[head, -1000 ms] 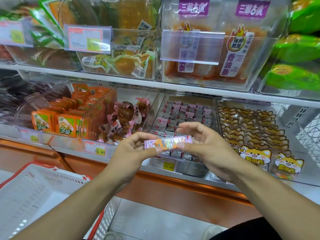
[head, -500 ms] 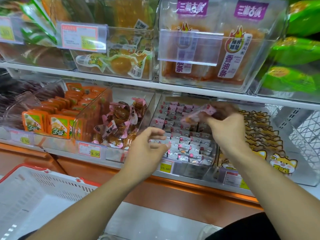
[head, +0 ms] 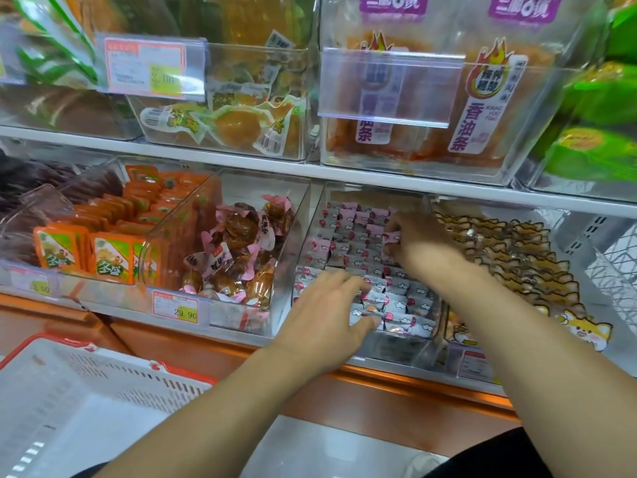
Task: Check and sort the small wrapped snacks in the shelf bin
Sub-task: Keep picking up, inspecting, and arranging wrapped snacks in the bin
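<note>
I see both hands inside the clear plastic shelf bin (head: pixel 427 353): left hand (head: pixel 331 315) open over front-row small grey-and-pink wrapped snacks (head: pixel 406 305), right hand (head: pixel 417 241) seemingly pinching one pink-ended packet (head: pixel 391 237) farther back.

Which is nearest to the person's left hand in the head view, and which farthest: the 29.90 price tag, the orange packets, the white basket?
From the left hand:
1. 29.90 price tag, just left, on the bin front.
2. White basket, lower left.
3. Orange packets, far left bin.

Small pink-and-grey wrapped snacks (head: pixel 358 248), packed in neat rows inside the clear shelf bin (head: pixel 310 243).
</note>
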Available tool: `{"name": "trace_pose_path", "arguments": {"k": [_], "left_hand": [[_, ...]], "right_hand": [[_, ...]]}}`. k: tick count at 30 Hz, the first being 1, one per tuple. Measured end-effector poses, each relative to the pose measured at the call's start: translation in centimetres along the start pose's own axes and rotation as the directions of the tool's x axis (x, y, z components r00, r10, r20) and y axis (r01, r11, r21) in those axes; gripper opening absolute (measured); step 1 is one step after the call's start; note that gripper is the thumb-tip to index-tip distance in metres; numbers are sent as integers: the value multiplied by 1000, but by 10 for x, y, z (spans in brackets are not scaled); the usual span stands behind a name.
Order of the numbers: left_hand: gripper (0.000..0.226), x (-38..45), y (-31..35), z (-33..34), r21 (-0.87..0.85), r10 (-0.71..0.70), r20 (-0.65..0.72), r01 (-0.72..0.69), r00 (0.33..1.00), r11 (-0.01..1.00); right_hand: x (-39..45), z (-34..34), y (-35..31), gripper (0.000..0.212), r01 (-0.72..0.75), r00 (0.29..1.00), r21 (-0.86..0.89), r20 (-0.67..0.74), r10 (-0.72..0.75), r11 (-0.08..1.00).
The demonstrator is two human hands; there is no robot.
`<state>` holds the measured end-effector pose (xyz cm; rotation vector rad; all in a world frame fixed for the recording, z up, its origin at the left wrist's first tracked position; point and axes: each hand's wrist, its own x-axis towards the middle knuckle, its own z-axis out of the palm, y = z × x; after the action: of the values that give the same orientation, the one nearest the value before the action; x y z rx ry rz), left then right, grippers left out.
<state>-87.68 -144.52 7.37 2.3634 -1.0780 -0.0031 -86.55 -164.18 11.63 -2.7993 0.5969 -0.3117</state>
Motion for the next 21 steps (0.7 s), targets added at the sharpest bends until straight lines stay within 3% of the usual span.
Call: {"name": "trace_pose_path", "arguments": {"k": [11, 15, 21], "left_hand": [[54, 6, -4, 1, 25, 27, -11, -27, 1000, 999], [55, 6, -4, 1, 29, 23, -10, -23, 1000, 999], [56, 7, -4, 2, 38, 25, -8, -24, 1000, 999]], "right_hand": [[15, 14, 0, 38, -18, 987, -274, 148, 60, 962], [18, 11, 4, 39, -3, 987, -231, 155, 39, 973], [19, 7, -1, 23, -20, 996, -79, 85, 27, 997]]}}
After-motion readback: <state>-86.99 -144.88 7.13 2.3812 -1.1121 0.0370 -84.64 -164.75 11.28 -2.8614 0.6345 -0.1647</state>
